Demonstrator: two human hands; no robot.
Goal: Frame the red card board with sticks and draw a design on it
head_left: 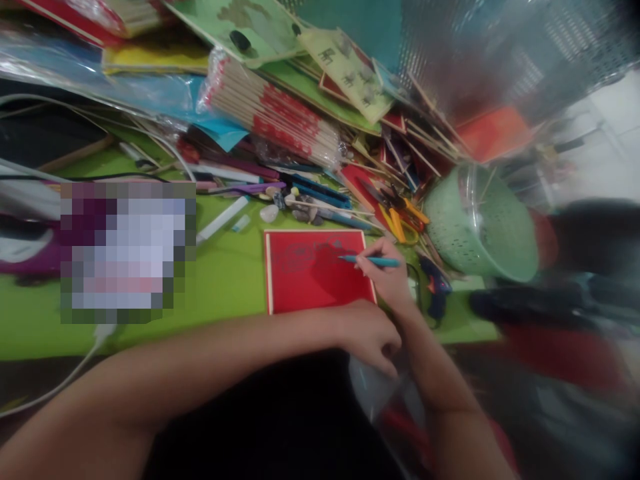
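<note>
A blue-green pen [371,261] is pinched between the thumb and fingers of my right hand [383,267]. Its tip points left, at or just above a red board [305,290] with pale wooden edge strips. Faint dark line drawings run along the upper part of that board. My left hand [370,333] rests loosely curled by the board's near right corner, its forearm lying across the near edge. Nothing shows inside the curled fingers. Just beyond the board are several small stones [269,213] and a white marker [223,219].
Yellow-handled scissors [400,223], a glue gun [436,283] and a green basket [480,227] stand to the right. Bundled wooden sticks [275,110] and craft pictures [350,73] pile up at the back. On the green table's [225,287] left lies a blurred-out device with a white cable [95,347].
</note>
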